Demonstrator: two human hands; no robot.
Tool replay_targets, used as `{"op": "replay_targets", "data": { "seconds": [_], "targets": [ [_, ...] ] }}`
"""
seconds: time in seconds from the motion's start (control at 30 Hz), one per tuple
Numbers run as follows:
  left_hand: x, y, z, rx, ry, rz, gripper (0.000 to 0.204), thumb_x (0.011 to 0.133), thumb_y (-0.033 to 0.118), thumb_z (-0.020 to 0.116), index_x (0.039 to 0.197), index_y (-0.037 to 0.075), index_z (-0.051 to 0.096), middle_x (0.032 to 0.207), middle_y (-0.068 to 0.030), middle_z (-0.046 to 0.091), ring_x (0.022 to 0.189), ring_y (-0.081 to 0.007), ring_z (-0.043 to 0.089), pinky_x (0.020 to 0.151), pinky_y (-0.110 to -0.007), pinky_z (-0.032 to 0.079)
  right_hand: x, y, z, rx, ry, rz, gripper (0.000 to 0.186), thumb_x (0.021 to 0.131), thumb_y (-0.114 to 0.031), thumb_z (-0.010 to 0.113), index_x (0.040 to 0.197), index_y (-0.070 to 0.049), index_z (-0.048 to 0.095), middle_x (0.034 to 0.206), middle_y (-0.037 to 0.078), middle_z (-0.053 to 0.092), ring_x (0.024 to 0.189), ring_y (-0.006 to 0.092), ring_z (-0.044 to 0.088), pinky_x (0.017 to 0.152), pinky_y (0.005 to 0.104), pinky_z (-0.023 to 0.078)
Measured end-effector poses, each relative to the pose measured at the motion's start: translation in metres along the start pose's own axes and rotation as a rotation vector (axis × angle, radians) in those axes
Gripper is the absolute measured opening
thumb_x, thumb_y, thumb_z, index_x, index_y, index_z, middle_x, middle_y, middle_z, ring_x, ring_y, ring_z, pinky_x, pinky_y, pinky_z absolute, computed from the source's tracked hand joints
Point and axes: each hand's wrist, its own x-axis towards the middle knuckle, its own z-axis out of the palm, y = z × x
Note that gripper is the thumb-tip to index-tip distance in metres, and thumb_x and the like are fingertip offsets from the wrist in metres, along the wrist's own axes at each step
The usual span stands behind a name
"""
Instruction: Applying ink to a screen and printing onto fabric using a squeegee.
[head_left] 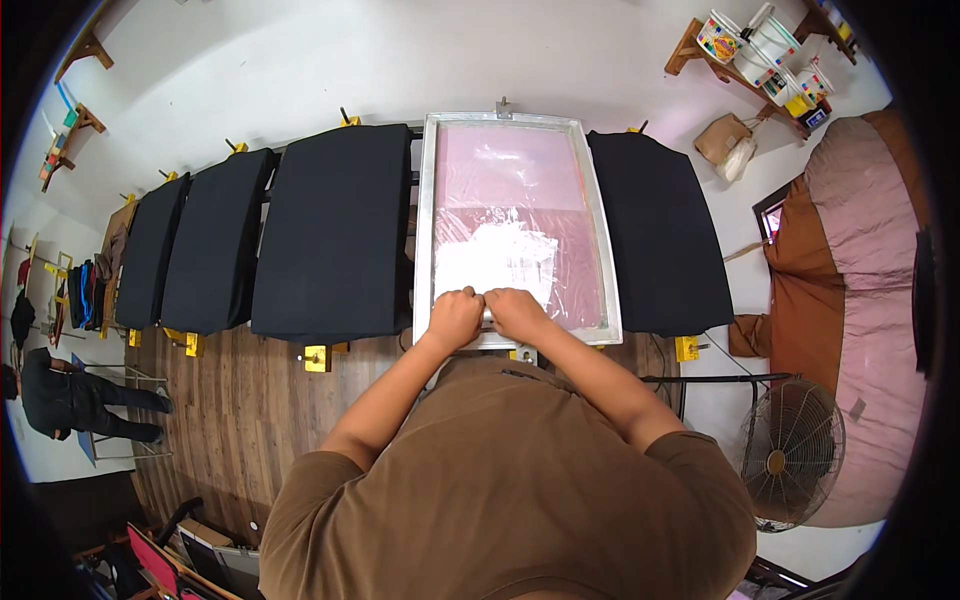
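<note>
A metal-framed printing screen lies in front of me, its mesh showing pinkish with a glossy surface. White ink is smeared over its near middle. My left hand and my right hand are closed side by side over the near end of the screen. Both grip a squeegee, of which only a small greyish bit shows between the fists; the rest is hidden under them. A clamp stands at the screen's far edge.
Black fabric-covered boards stand in a row to the left, with another black board at right. A floor fan is at lower right. White tubs sit on a wall shelf. Another person stands at far left.
</note>
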Motion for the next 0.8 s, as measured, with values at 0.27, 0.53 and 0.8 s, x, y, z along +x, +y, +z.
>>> {"op": "replay_targets", "data": {
  "seconds": [0.27,0.53,0.8],
  "targets": [
    [0.079,-0.034,-0.045,0.059,-0.276,-0.061,0.012,0.074,0.014,0.067,0.081,0.008,0.075,0.082,-0.0182,0.073,0.079,-0.0363,0.073,0.072,-0.046,0.059,0.068,0.035,-0.048,0.028,-0.088,0.054,0.015,0.071,-0.012,0.069,0.081,-0.001,0.065,0.075,0.021,0.068,0.076,0.0404,0.068,0.072,0.0475,0.056],
    [0.100,-0.054,-0.025,0.048,-0.334,-0.118,0.015,0.075,0.011,0.067,0.087,0.006,0.075,0.089,-0.0189,0.073,0.088,-0.0362,0.073,0.078,-0.047,0.058,0.090,0.055,-0.036,0.056,-0.086,0.075,0.013,0.071,-0.010,0.068,0.080,-0.002,0.064,0.076,0.020,0.068,0.077,0.0395,0.069,0.074,0.0465,0.056],
    [0.092,-0.056,-0.013,0.064,-0.254,-0.047,0.012,0.073,0.011,0.068,0.081,0.005,0.074,0.085,-0.0194,0.073,0.082,-0.0363,0.073,0.074,-0.046,0.059,0.087,0.049,-0.028,-0.055,-0.067,0.117,0.012,0.071,-0.009,0.069,0.080,-0.002,0.066,0.079,0.021,0.069,0.081,0.0402,0.069,0.076,0.0479,0.056]
  ]
}}
